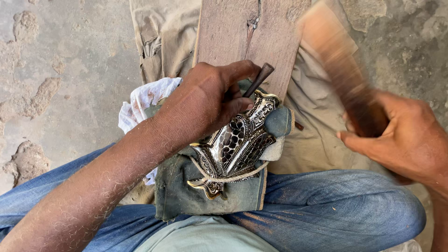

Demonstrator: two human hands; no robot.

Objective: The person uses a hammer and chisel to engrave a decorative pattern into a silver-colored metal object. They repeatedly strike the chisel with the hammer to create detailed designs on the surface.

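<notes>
The left hand (pixel 210 100) is pinching a dark metal punch (pixel 258 80), its fingers clamped around the shaft, tip pressing on the ornate silver-and-black metal piece (pixel 238 147). That piece is lying near the middle on a dark cloth pad (pixel 186 191), tied with cord. At right, the right hand (pixel 401 140) is gripping a blurred wooden mallet (pixel 336 51), fingers wrapped tight around its handle.
</notes>
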